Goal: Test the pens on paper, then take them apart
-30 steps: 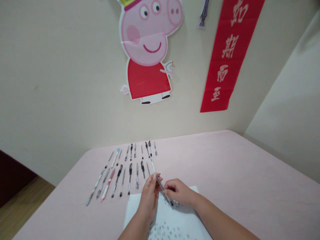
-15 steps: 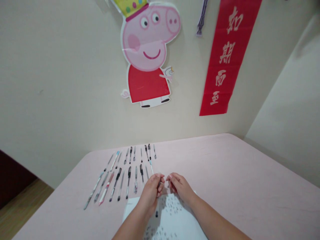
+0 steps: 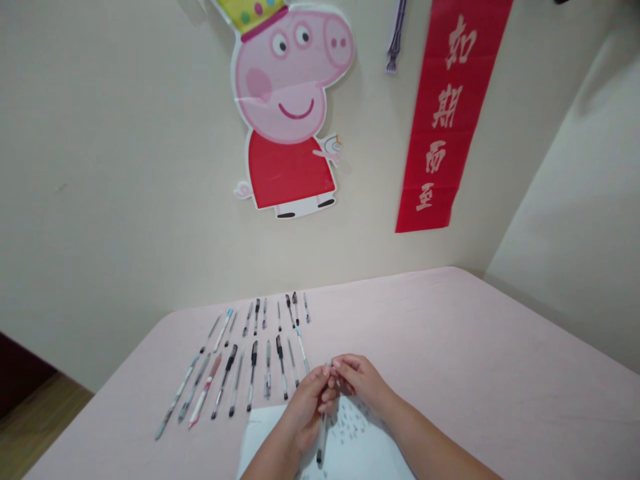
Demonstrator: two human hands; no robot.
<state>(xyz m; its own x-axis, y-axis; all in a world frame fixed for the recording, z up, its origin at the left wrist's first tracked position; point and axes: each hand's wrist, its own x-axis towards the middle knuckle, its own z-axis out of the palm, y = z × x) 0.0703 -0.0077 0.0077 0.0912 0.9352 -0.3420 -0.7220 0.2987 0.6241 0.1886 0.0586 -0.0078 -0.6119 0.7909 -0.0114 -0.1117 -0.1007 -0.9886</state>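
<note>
My left hand (image 3: pixel 314 405) is closed around a clear-barrelled pen (image 3: pixel 322 440), whose dark end points down towards me over the paper. The fingertips of my right hand (image 3: pixel 364 381) are pinched together at the pen's upper end and meet my left fingertips. Whatever lies between the right fingertips is too small and covered to name. Below both hands lies a white sheet of paper (image 3: pixel 270 433) with rows of dark writing. Just left of my left hand, a light-blue and white pen (image 3: pixel 302 348) rests on the table.
Several pens and thin refills lie in two rows on the pink-covered table (image 3: pixel 450 347), among them a black-capped pen (image 3: pixel 253 377) and a pink-and-white pen (image 3: pixel 205 392). A wall (image 3: pixel 150 200) with a pig cutout (image 3: pixel 290 170) and red banner (image 3: pixel 433 153) rises behind.
My right hand's fingertips have come left to meet the left hand's, closing the gap between them. The pen in my left hand shows more of its length below the hand.
</note>
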